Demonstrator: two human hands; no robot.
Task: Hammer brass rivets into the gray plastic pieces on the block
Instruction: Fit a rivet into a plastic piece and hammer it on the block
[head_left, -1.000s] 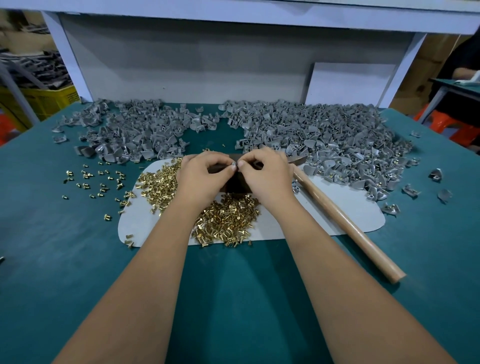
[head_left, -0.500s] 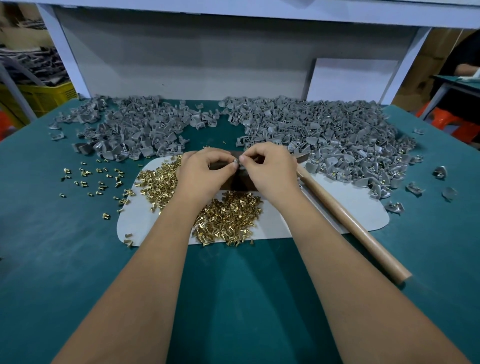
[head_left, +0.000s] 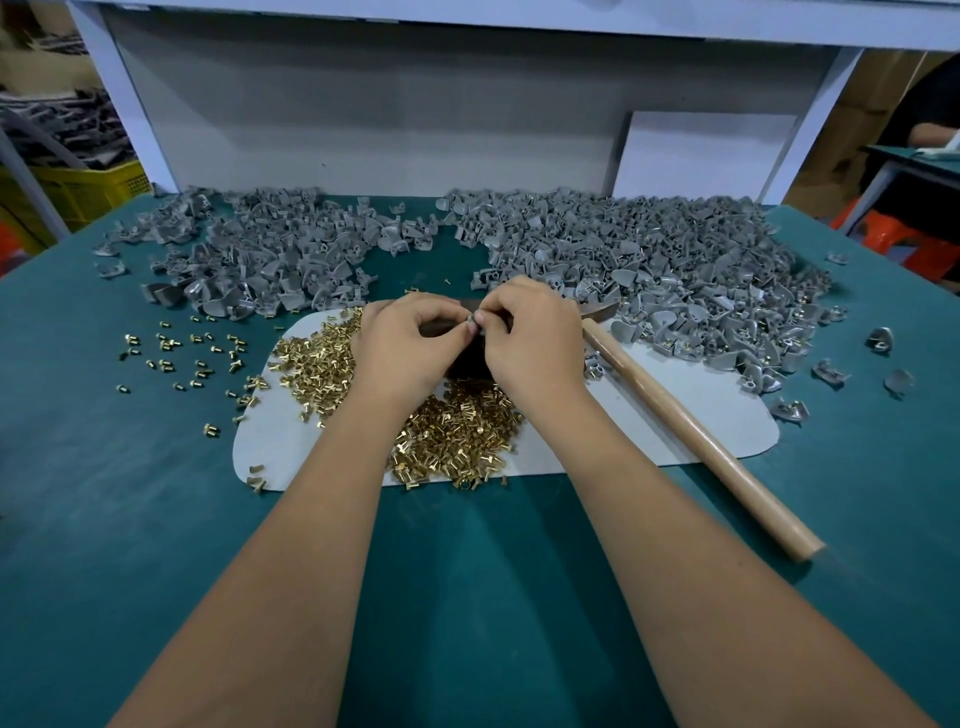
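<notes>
My left hand (head_left: 402, 345) and my right hand (head_left: 530, 338) meet fingertip to fingertip over a dark block (head_left: 467, 358), which they mostly hide. Between the fingertips both hands pinch a small gray plastic piece (head_left: 471, 325). Whether a rivet sits in it cannot be made out. Brass rivets (head_left: 457, 431) lie heaped on a white mat (head_left: 675, 410) below my hands, with another heap (head_left: 317, 353) to the left. A hammer with a wooden handle (head_left: 696, 436) lies on the mat to the right, its head beside my right hand.
Two large heaps of gray plastic pieces cover the back of the green table, one at the left (head_left: 270, 254) and one at the right (head_left: 649, 260). Loose rivets (head_left: 182, 348) are scattered left of the mat. A few gray pieces (head_left: 878, 340) lie at the far right.
Both hands stay together over the block with only small finger movements. The view has shifted slightly. The hammer has not moved.
</notes>
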